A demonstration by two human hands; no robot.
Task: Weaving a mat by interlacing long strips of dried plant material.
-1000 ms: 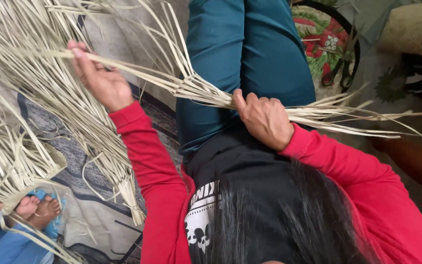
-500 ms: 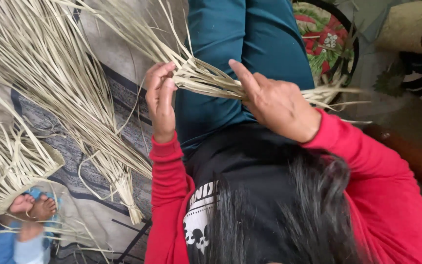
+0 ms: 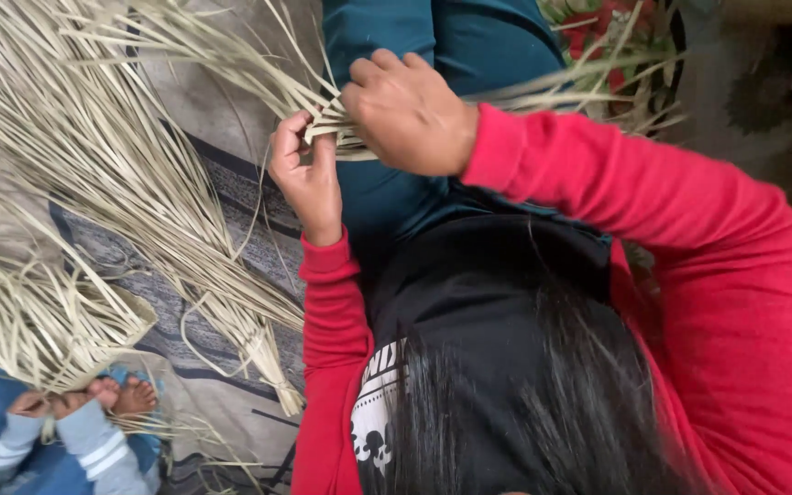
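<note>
The person's left hand [image 3: 307, 174] is pinching a few pale, flat dried palm-leaf strips [image 3: 323, 101] between thumb and fingertips, while the right hand [image 3: 407, 115] is clenching over the same gathered bunch just beside it, knuckles up, above the lap in teal trousers [image 3: 469, 41]. The strips are fanning out leftward from the two hands and are trailing over a grey patterned floor mat [image 3: 194, 302], where a second loose sheaf of the same straw-coloured strips [image 3: 121, 183] is lying, its lower end tied into a narrow tuft near the red sleeve [image 3: 332, 330]. Judging from this, the main risk is sitting in the narrow pinch: the left hand is holding only thin, stiff blades, and one could be slipping out or splitting along its length if pulled sideways against the right hand's grip. The long free ends are crossing the loose sheaf on the mat, so they may be snagging or dragging neighbouring strips into a tangle. At lower left another person's small hands [image 3: 57, 403] are touching a further heap of cream-coloured strips [image 3: 38, 321], beside bare toes; any tug from there could be disturbing the spread material. The right ends of the bunch are reaching toward a red floral cushion [image 3: 598, 27] and could be catching there.
</note>
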